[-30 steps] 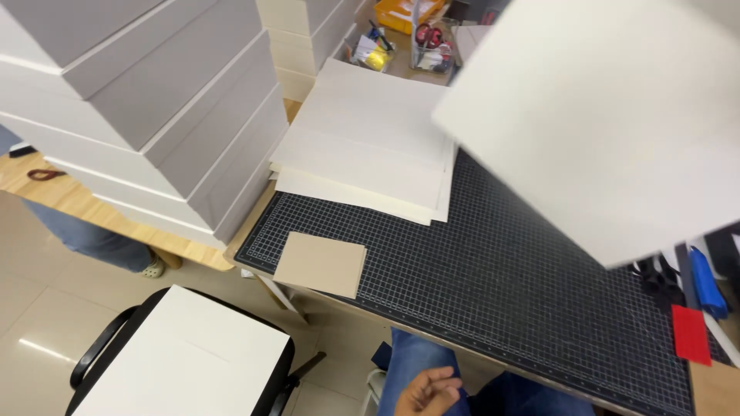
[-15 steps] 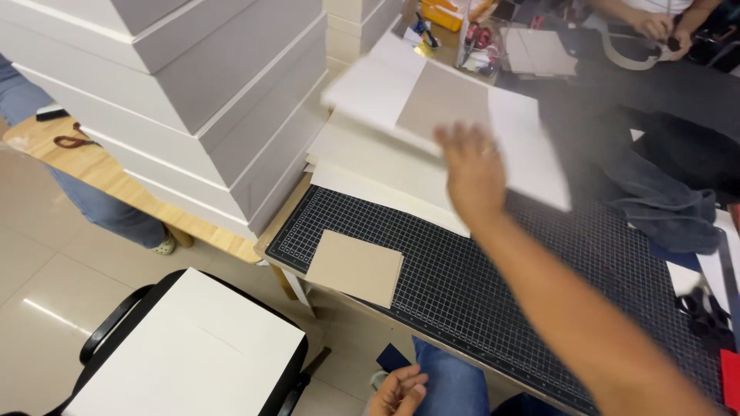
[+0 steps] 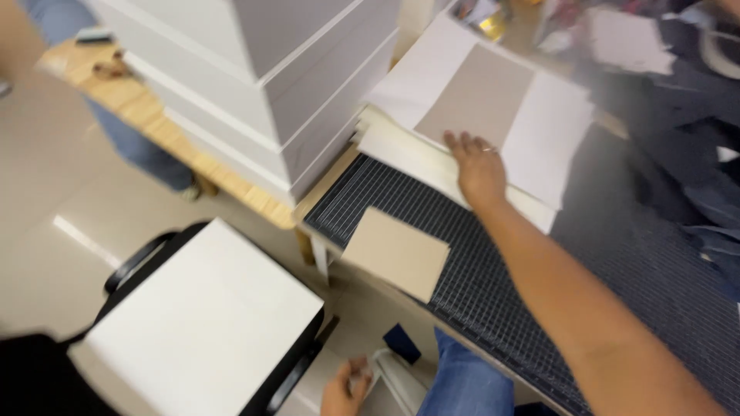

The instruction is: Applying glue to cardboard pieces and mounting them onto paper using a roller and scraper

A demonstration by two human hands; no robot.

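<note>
Low at the frame's bottom, the left hand (image 3: 344, 389) hangs beside the knee, fingers curled, their grip unclear. A tan card (image 3: 395, 253) overhangs the near edge of the gridded cutting mat (image 3: 501, 293), bare mat to its right. Farther on, the right hand (image 3: 478, 166) lies flat, fingers lightly spread, on the white sheet stack (image 3: 432, 158); fingertips touch the top sheet's (image 3: 551, 135) brown panel (image 3: 478, 104). Stacked grey boxes (image 3: 308, 85) wall the left.

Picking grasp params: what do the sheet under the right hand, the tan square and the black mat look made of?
Sheet under the right hand: looks like white paper with a greyish-tan board panel mounted on it, matte, lying flat.
Tan square: probably stiff cardboard, matte, with straight-cut edges and overhanging the mat's edge unbent.
Black mat: likely a rubbery or vinyl cutting mat, with a fine white grid and low sheen.
</note>
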